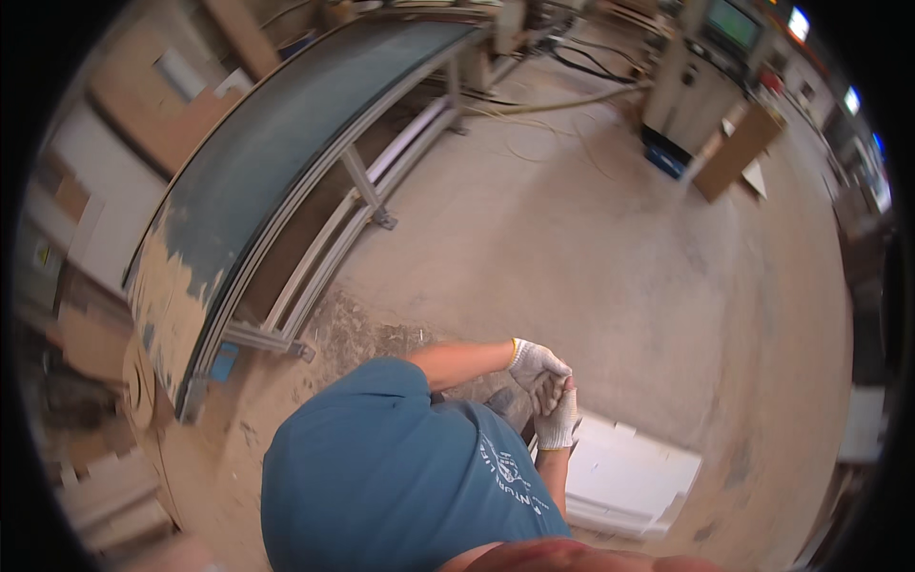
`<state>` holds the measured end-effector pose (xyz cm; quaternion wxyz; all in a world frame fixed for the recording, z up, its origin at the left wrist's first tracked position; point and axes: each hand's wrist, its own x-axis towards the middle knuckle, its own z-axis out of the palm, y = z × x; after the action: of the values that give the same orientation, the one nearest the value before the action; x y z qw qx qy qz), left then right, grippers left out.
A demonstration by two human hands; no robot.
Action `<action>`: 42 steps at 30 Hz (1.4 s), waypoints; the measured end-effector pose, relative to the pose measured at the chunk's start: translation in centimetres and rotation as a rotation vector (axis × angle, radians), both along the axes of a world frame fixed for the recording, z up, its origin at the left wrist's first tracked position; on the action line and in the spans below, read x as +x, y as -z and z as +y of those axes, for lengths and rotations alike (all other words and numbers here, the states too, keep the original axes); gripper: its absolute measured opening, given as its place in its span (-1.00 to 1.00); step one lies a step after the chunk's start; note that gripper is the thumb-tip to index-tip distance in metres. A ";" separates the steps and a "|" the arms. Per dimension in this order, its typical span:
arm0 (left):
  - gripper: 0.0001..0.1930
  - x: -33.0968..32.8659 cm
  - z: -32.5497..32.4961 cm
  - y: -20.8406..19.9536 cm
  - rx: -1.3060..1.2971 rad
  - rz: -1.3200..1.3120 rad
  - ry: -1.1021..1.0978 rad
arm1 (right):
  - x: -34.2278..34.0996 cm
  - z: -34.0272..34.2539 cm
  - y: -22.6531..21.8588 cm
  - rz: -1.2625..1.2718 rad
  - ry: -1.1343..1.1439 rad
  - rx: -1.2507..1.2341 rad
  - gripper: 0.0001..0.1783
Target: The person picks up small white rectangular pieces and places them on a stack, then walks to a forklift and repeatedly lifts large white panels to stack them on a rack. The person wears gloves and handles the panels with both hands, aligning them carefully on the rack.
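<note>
Both of my hands wear white knitted work gloves with yellow-edged cuffs and meet in front of my body. My left hand [539, 367] reaches in from the left with bent fingers, closed against the fingers of my right hand [557, 419]. The right one points up, its fingers also curled in, and a bare reddish fingertip shows between the two. Whether anything small is pinched there is hidden. Beside and below my right hand lie flat white panels [634, 472], apparently stacked, low near the floor.
A long conveyor with a dark green belt [276, 124], dusted with sawdust at its near end, runs along the left. A control cabinet [699, 91] with a screen stands far right, a brown board [739, 153] leaning beside it. Hoses [581, 100] cross the far floor.
</note>
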<state>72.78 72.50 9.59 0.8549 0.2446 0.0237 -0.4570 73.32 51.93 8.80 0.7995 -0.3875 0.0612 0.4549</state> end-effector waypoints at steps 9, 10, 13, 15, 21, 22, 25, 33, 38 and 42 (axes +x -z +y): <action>-0.59 -14.5 29.9 14.9 1.966 0.918 -0.843 | 25.8 18.6 -6.2 -0.739 -1.199 -0.170 -0.47; -0.59 -17.7 30.0 16.4 1.960 0.887 -0.391 | 28.9 20.7 -4.6 -0.896 -1.182 -0.362 -0.48; -0.63 -22.8 28.4 19.8 1.643 0.984 -0.112 | 39.1 24.9 0.7 -1.939 -1.340 -1.140 -0.52; -0.63 -21.7 28.2 21.6 1.530 0.930 -0.072 | 45.3 25.4 4.6 -1.596 -1.157 -1.208 -0.54; -0.62 -1.5 39.1 22.1 1.508 0.650 -0.160 | 58.8 23.4 10.9 -0.232 -0.779 -1.183 -0.67; -0.61 4.1 42.8 20.8 1.552 0.561 -0.191 | 60.7 24.7 11.4 -0.227 -0.783 -1.207 -0.69; -0.61 20.7 52.8 13.7 1.814 0.323 -0.766 | 66.1 31.1 13.0 -0.239 -0.835 -1.216 -0.73; -0.64 40.3 64.1 2.1 1.726 0.127 -0.826 | 85.9 51.5 18.9 -0.389 -1.096 -1.158 -0.79; -0.66 31.8 65.0 13.8 1.769 0.489 -0.677 | 91.9 79.6 17.3 -1.481 -1.699 -0.859 -0.77; -0.73 20.8 62.1 20.0 1.886 0.656 -0.176 | 87.0 100.4 11.3 -1.731 -1.453 -0.428 -0.64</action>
<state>93.54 134.56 -10.42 0.2936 0.6817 0.6289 -0.2313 160.31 152.36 -2.53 0.0406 -0.6418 -0.6705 0.3700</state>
